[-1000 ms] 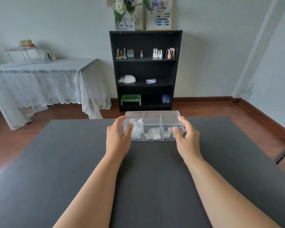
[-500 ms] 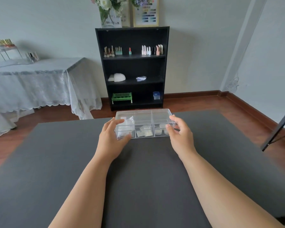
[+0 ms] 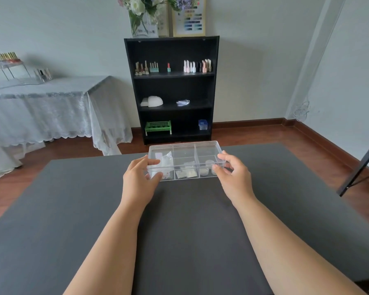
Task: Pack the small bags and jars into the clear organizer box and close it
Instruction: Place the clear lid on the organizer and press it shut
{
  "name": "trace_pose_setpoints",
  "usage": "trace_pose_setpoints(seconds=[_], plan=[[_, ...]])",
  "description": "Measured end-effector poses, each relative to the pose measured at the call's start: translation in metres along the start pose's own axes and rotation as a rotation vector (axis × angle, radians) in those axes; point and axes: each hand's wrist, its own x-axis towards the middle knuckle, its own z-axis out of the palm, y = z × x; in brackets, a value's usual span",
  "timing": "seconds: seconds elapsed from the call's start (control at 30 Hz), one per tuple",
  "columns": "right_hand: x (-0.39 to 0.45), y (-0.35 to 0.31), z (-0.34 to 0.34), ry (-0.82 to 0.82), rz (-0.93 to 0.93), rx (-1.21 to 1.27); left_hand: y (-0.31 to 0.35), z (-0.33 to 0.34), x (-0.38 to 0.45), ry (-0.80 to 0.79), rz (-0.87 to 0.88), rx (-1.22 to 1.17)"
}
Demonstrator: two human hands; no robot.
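Observation:
The clear organizer box (image 3: pixel 184 155) lies on the grey table (image 3: pixel 190 226) near its far edge, with its lid down flat. Through the plastic I see small bags in the left compartment (image 3: pixel 166 159) and in the middle one (image 3: pixel 188 172). Small round jars (image 3: pixel 205 170) sit in the right compartment. My left hand (image 3: pixel 139 184) pinches the box's left front corner, fingers on top and thumb on the front wall. My right hand (image 3: pixel 235 179) holds the right end the same way, with loosely curled fingers.
Beyond the table stands a black bookshelf (image 3: pixel 173 90) with nail polish bottles and a green rack. A lace-covered side table (image 3: pixel 51 99) is at the left. A black metal frame (image 3: pixel 362 167) leans in at the right edge.
Both hands have slid from over the lid to the box's front corners, and their fingers have loosened. The box has stayed in place while my head shifted.

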Motion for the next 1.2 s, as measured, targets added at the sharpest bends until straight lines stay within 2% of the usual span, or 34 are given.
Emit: trace_pose_setpoints(seconds=[0.1, 0.27, 0.33, 0.47, 0.6, 0.83, 0.93, 1.03, 1.2], plan=[[0.001, -0.001, 0.000, 0.002, -0.031, -0.060, 0.001, 0.000, -0.001, 0.007, 0.046, 0.098], [0.005, -0.010, 0.007, 0.053, -0.286, -0.354, 0.017, 0.013, 0.002, 0.137, 0.301, 0.390], [0.010, -0.012, 0.010, 0.017, -0.322, -0.457, 0.023, 0.024, 0.002, 0.110, 0.342, 0.483], [0.014, -0.011, 0.015, -0.080, -0.293, -0.523, 0.020, 0.035, 0.003, -0.030, 0.278, 0.633], [0.012, -0.010, 0.016, -0.106, -0.279, -0.498, 0.015, 0.034, 0.003, -0.081, 0.221, 0.654], [0.011, -0.012, 0.016, -0.107, -0.268, -0.535, 0.018, 0.033, 0.001, -0.082, 0.209, 0.671], [0.007, -0.013, 0.016, -0.075, -0.364, -0.668, 0.019, 0.032, -0.002, -0.054, 0.234, 0.685], [0.002, -0.013, 0.017, -0.128, -0.531, -0.713, 0.019, 0.031, -0.007, -0.049, 0.305, 0.685], [0.006, -0.009, 0.022, -0.171, -0.542, -0.730, 0.015, 0.038, -0.003, -0.092, 0.324, 0.670]])
